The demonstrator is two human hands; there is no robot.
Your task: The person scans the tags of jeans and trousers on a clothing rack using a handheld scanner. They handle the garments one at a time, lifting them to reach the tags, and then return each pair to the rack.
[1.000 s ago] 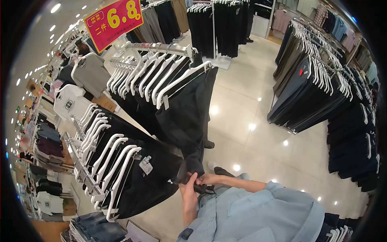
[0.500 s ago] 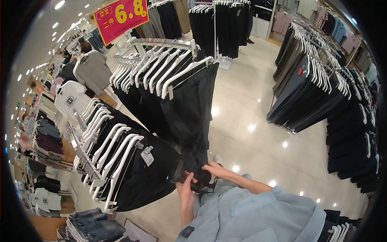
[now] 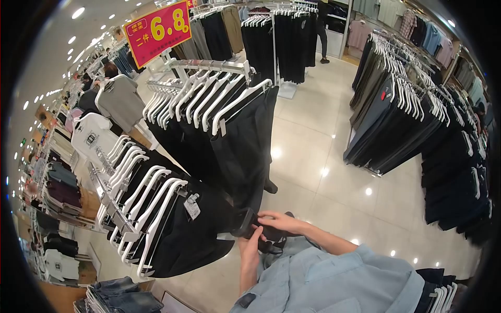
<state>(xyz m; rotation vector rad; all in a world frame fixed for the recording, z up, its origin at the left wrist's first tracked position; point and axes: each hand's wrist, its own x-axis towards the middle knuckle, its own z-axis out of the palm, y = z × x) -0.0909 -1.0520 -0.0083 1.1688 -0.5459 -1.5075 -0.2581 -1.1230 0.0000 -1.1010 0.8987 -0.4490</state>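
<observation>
A pair of black trousers (image 3: 245,151) hangs from a white hanger (image 3: 237,104) at the front of the upper rack. Its lower end is gathered low in front of my chest. My left hand (image 3: 251,242) grips that bunched hem from below. My right hand (image 3: 279,221) lies over the same black fabric from the right, fingers curled on it. Both forearms come out of light blue sleeves.
A lower rack (image 3: 112,216) of black garments on white hangers stands left of my hands. More racks of dark trousers (image 3: 407,125) line the right side. A red price sign (image 3: 156,28) stands above. Glossy tiled floor (image 3: 318,151) lies between. Folded jeans (image 3: 117,300) sit bottom left.
My hands have drawn the trouser hem slightly down and right, closer to my chest. My right hand has slid over the top of the fabric. The view shifted a little.
</observation>
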